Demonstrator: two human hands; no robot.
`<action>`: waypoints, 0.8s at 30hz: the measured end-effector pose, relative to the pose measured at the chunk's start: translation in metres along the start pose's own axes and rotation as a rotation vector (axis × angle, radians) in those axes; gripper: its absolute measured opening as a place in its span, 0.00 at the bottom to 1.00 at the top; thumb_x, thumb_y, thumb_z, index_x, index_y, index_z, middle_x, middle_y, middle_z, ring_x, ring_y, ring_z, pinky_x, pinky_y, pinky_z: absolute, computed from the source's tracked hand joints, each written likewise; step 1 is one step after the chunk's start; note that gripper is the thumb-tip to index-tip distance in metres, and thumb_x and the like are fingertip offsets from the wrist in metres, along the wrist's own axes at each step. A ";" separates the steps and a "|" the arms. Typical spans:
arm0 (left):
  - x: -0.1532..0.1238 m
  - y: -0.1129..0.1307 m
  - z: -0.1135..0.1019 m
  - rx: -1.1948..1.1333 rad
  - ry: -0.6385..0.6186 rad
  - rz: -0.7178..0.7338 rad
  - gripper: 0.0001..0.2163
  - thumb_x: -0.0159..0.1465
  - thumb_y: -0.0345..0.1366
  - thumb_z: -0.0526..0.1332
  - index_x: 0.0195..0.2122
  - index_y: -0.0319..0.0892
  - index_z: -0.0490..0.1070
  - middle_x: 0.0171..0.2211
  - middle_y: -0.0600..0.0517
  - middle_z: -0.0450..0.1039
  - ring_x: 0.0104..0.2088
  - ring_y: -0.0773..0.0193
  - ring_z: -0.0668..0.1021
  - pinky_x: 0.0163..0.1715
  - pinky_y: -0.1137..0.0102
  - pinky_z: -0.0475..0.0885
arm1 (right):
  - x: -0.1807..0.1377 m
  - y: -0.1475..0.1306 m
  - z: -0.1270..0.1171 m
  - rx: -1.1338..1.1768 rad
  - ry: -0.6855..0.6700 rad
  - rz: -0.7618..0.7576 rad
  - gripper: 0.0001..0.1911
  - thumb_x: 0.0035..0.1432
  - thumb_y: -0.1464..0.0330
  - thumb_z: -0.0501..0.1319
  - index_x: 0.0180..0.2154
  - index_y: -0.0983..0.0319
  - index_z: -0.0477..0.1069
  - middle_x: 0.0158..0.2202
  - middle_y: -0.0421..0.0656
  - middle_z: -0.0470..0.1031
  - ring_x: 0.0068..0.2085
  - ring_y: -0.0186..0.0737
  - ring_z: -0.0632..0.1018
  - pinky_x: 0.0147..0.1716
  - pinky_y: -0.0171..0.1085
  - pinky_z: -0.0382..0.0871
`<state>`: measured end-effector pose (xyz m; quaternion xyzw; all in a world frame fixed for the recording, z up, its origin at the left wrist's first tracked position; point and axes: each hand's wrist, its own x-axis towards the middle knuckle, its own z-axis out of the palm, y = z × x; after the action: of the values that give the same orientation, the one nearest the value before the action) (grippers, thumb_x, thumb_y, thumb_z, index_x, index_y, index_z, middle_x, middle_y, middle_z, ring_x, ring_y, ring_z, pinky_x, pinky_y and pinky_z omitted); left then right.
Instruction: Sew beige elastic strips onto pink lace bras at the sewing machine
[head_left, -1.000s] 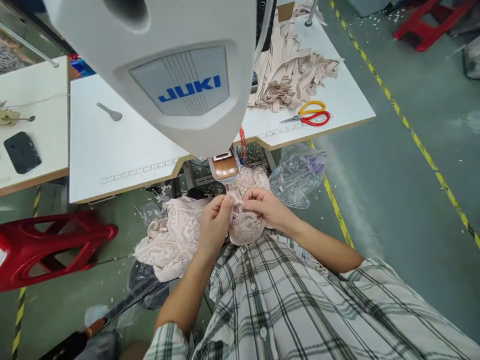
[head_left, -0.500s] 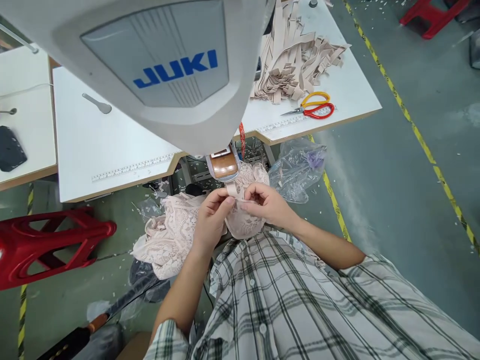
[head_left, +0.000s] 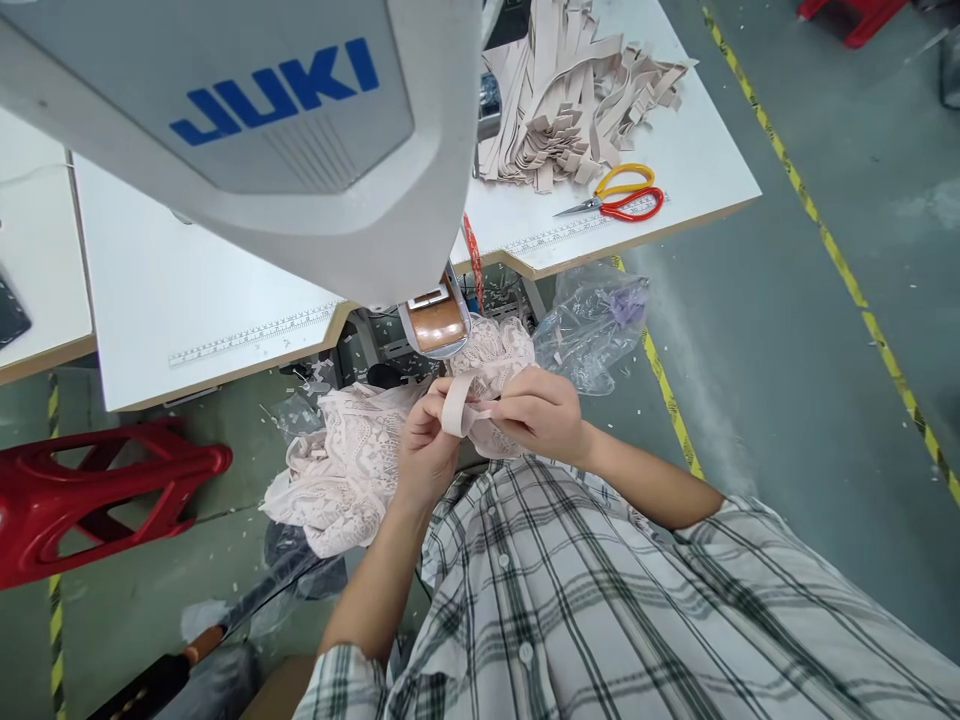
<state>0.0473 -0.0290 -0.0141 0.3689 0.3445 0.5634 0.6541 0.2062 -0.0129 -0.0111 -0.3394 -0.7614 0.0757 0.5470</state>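
Below the head of a JUKI sewing machine, both my hands are close together in front of my shirt. A pale pink elastic strap curves up in a loop from the fingers of my left hand, which are closed on it. My right hand pinches pale pink fabric joined to that strap, just to the right. Part of the lace garment hangs beneath the fingers. More pink lace fabric is bunched left of my left hand, and another lace bundle lies behind my hands.
On the white table lie a heap of cut pink strips and scissors with yellow and red handles. A red stool stands at left. Clear plastic bag hangs below the table edge.
The strap, flat between both hands earlier, now bends up into a loop at my left hand. My right hand has turned and closed more. The view has shifted slightly.
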 end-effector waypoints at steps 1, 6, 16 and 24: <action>0.000 0.000 0.000 0.006 0.005 0.001 0.13 0.57 0.37 0.72 0.25 0.43 0.69 0.35 0.54 0.71 0.37 0.67 0.75 0.39 0.72 0.71 | 0.000 0.000 0.000 -0.005 -0.006 -0.005 0.05 0.63 0.72 0.62 0.34 0.58 0.70 0.26 0.37 0.72 0.27 0.31 0.71 0.28 0.31 0.67; 0.001 0.000 -0.001 0.010 0.002 0.003 0.13 0.57 0.36 0.72 0.25 0.43 0.67 0.35 0.55 0.70 0.36 0.68 0.75 0.40 0.72 0.71 | -0.003 0.001 -0.001 -0.009 -0.030 0.005 0.05 0.63 0.73 0.62 0.35 0.58 0.71 0.26 0.37 0.72 0.28 0.30 0.71 0.29 0.31 0.66; 0.002 0.005 -0.002 0.184 0.058 -0.080 0.14 0.55 0.45 0.72 0.30 0.45 0.69 0.35 0.54 0.71 0.38 0.64 0.74 0.43 0.67 0.71 | -0.005 -0.001 0.000 0.173 -0.174 0.303 0.09 0.64 0.70 0.58 0.30 0.58 0.68 0.26 0.38 0.71 0.30 0.34 0.73 0.30 0.34 0.66; -0.005 0.024 0.001 1.130 0.105 0.185 0.04 0.65 0.37 0.62 0.33 0.45 0.69 0.27 0.56 0.66 0.28 0.65 0.71 0.33 0.70 0.69 | -0.003 0.006 -0.001 0.116 -0.364 0.273 0.09 0.65 0.72 0.56 0.31 0.60 0.70 0.29 0.40 0.73 0.34 0.35 0.73 0.35 0.34 0.66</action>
<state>0.0357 -0.0315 0.0072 0.6612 0.5905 0.3643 0.2854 0.2101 -0.0103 -0.0158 -0.3878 -0.7891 0.2527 0.4038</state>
